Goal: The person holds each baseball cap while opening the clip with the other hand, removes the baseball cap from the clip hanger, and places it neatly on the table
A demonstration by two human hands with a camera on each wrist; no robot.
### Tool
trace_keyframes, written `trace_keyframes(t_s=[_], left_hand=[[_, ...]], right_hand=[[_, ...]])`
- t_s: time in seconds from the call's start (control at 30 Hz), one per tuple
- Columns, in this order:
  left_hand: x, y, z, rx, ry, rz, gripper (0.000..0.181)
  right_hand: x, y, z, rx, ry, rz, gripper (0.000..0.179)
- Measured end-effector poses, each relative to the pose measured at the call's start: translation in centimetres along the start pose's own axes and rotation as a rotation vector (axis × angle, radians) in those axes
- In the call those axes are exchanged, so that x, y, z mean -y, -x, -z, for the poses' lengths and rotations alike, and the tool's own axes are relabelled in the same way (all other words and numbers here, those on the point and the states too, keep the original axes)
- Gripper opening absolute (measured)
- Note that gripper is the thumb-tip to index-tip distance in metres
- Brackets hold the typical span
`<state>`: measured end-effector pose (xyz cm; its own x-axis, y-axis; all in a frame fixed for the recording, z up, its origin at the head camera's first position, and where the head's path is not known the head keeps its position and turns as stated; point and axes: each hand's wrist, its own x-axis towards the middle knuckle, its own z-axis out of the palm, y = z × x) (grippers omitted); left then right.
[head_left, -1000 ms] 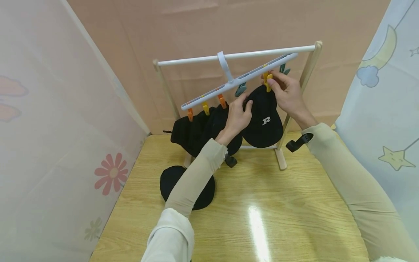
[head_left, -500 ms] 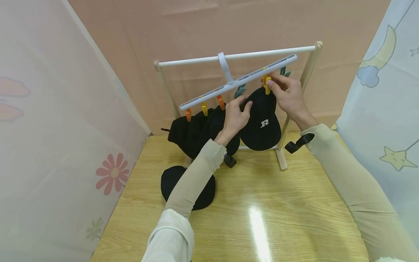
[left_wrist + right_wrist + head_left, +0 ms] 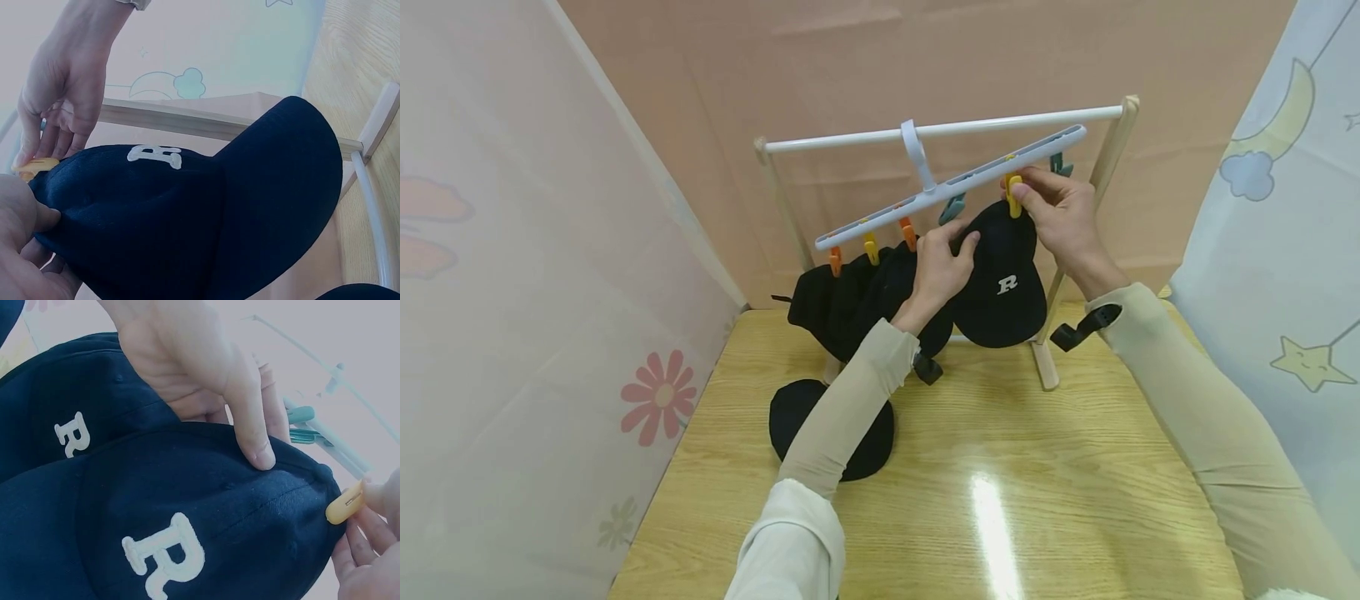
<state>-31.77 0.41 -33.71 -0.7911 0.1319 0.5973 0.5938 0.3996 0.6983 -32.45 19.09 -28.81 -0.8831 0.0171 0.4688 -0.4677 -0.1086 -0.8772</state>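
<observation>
My left hand [image 3: 938,268] pinches the back edge of a black baseball cap [image 3: 1000,312] with a white letter R, thumb on the outside. The cap hangs brim down. At its top edge my right hand [image 3: 1062,215] pinches a yellow clothespin [image 3: 1016,200], which hangs from the light-blue clip hanger [image 3: 973,177]. In the right wrist view the clothespin's tip [image 3: 337,512] sits over the cap's edge. The left wrist view shows the R [image 3: 156,156] and the stiff brim [image 3: 275,200]. The inside of the cap is hidden.
The hanger tilts up to the right on the rack's white rail [image 3: 1022,121]. More black caps [image 3: 835,300] hang at left from orange and yellow clothespins. Green clothespins [image 3: 952,208] flank the yellow one. Another black cap [image 3: 868,442] lies on the wooden table [image 3: 1075,475], partly under my left forearm.
The cap, both hands and the yellow clothespin have sunk slightly. The hanger has wobbled a little; both hands keep the same grip.
</observation>
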Motion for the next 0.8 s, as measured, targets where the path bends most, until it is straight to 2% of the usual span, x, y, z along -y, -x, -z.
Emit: trace_keyframes(t_s=[0.13, 0.57, 0.8], left_hand=[[0.0, 0.0, 0.0, -0.004, 0.004, -0.002, 0.021], [-0.2, 0.1, 0.2, -0.005, 0.001, 0.004, 0.021], [0.0, 0.2, 0.0, 0.004, 0.003, 0.003, 0.023]], right_hand=[[0.2, 0.0, -0.3, -0.031, 0.01, 0.005, 0.031], [0.2, -0.2, -1.1, -0.109, -0.094, 0.007, 0.025], [0.1, -0.4, -1.0, -0.114, -0.115, 0.009, 0.025]])
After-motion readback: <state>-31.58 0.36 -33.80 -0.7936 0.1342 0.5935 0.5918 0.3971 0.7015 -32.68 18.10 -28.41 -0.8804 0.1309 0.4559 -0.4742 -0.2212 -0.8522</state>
